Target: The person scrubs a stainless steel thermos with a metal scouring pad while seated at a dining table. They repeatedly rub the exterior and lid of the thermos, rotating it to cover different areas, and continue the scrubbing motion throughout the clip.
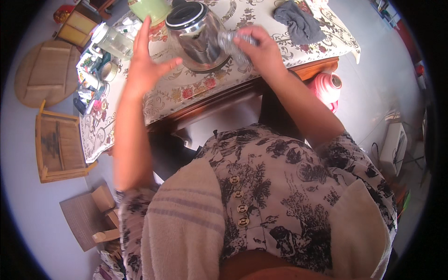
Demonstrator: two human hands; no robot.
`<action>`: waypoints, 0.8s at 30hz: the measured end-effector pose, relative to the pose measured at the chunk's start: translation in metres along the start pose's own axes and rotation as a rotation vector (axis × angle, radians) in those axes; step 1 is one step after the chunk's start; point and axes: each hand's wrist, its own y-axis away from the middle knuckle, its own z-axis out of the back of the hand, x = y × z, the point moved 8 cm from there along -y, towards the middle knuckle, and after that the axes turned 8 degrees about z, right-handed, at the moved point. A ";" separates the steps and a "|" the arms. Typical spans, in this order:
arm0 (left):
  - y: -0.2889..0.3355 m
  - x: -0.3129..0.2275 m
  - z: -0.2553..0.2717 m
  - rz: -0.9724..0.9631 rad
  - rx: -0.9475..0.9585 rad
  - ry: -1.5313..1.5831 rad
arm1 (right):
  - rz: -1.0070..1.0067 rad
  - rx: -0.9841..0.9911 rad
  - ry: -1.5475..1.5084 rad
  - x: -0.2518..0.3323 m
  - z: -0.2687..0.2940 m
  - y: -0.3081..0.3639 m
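A shiny metal kettle [198,44] with a black lid stands upright on the flowered tablecloth [186,88]. To its left, my left hand [148,65] is open, thumb and fingers spread, apart from the kettle and holding nothing. My right hand [266,51] is closed around a crumpled, silvery mesh scrubbing cloth [235,48]. That cloth lies against or right beside the kettle's right side; contact cannot be made out for certain. Part of it hangs below my fingers.
Behind the kettle sits a pale green container [150,9]; a clear glass jug [112,41] is at the left. Tape [109,71] and small items crowd the left edge. A grey cloth [298,23] lies far right. Beyond the table's front edge stands a pink-red container [326,88].
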 end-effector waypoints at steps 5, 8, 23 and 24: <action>-0.078 -0.021 -0.021 -0.289 0.409 -0.337 | 0.278 -0.085 -0.082 0.013 -0.024 -0.047; -0.088 -0.026 -0.036 -0.234 0.538 -0.382 | 0.234 0.037 0.014 0.005 -0.044 -0.017; -0.087 -0.017 -0.035 -0.035 0.402 -0.315 | -0.002 0.040 0.035 -0.049 -0.057 0.009; -0.087 -0.015 -0.034 0.033 0.399 -0.327 | -0.118 0.130 0.081 -0.060 -0.063 0.020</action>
